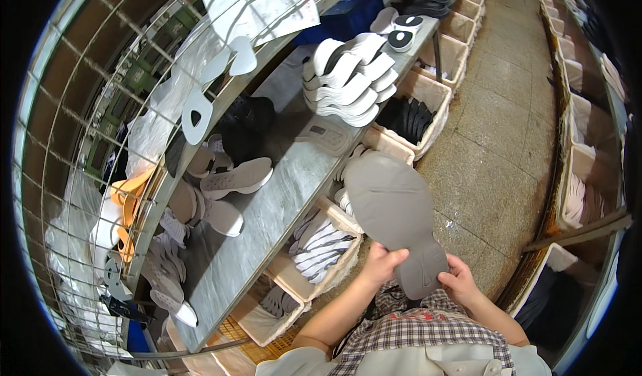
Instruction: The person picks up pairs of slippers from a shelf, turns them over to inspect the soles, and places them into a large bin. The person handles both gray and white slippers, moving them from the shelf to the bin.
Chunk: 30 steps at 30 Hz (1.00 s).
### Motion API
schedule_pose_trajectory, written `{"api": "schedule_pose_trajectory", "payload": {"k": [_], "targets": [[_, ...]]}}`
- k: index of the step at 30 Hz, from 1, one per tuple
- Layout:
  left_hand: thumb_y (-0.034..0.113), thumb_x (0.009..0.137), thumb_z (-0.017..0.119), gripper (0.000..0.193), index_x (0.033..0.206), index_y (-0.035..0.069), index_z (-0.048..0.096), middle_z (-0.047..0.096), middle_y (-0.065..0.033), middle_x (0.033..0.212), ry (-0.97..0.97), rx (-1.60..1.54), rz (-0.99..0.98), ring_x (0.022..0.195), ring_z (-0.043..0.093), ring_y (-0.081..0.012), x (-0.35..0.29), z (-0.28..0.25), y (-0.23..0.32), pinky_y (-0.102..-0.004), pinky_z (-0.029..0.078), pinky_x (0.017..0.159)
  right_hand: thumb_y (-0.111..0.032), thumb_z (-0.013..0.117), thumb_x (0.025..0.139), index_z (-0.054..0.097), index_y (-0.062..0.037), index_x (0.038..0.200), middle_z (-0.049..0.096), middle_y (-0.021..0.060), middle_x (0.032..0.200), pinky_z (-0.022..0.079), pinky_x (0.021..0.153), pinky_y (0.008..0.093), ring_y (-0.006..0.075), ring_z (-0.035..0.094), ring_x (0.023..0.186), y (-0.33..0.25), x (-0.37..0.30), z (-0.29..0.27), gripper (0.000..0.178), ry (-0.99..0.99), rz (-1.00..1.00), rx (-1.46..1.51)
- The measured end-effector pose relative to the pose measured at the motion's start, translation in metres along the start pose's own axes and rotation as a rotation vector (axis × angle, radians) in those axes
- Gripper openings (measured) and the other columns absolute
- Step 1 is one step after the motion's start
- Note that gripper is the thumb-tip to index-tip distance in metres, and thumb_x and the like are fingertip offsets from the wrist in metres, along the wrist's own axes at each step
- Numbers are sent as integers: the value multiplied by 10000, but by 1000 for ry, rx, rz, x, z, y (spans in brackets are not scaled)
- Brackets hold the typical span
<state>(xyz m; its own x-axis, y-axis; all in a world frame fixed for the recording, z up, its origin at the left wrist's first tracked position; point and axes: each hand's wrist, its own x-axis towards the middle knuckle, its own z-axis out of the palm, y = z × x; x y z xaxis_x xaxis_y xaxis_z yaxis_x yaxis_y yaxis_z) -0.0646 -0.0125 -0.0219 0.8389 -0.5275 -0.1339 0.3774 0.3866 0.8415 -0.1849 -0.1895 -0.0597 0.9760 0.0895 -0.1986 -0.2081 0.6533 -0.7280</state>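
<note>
Left hand (pixel 382 267) and right hand (pixel 461 283) pinch grey sole (pixel 390 199), wide end toward eleven o'clock; apparently handling step, next calling for steady grip

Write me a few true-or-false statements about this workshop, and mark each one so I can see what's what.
1. The left hand and the right hand both hold the grey sole-shaped piece. True.
2. The pile of white curved pieces lies on the floor. False: the white curved pieces are stacked on the grey bench.
3. Striped pieces lie in a cream-lined bin beside the bench. True.
4. The person wears a plain black apron. False: the apron is checked.
5. The orange pieces are at the picture's far right. False: the orange pieces are at the left.
</note>
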Motion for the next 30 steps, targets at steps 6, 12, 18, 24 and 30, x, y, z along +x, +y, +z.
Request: {"api": "schedule_pose_trajectory", "payload": {"k": [6,12,18,24,30], "targets": [[161,840,665,696,1402,116,256,454,-142,1321,64,116,396,1231,444,-290,23,-39,31,-430,412,967,-188,613,897,469,13,1262,582,98,1186,533,816,357,192,596,1022,-39,56,-27,441,85,-45,62],[115,885,579,448,1289,117,385,499,-115,1216,664,189,354,1052,542,-257,61,-158,107,-377,472,838,-270,558,926,493,-41,1218,588,62,1134,539,738,361,160,588,995,-142,212,-70,376,446,-355,-181],[162,897,565,531,1365,61,335,448,-111,1314,785,112,437,1216,451,-242,148,-289,168,-362,393,937,-313,552,928,528,-57,1181,609,46,1056,526,680,335,147,596,902,-214,389,-86,361,513,-340,-138],[332,952,502,374,1163,24,534,598,-116,1000,822,-264,385,922,550,-255,241,-397,211,-379,440,847,-319,612,890,569,-5,1094,614,96,958,523,482,260,160,605,674,-263,555,-95,377,621,-281,-150],[330,926,528,423,1238,46,535,588,-120,1220,621,-362,326,1123,549,-282,292,-447,231,-410,417,995,-211,656,832,549,38,1091,610,119,950,542,550,274,179,608,689,-272,649,-96,375,712,-329,-134]]}}
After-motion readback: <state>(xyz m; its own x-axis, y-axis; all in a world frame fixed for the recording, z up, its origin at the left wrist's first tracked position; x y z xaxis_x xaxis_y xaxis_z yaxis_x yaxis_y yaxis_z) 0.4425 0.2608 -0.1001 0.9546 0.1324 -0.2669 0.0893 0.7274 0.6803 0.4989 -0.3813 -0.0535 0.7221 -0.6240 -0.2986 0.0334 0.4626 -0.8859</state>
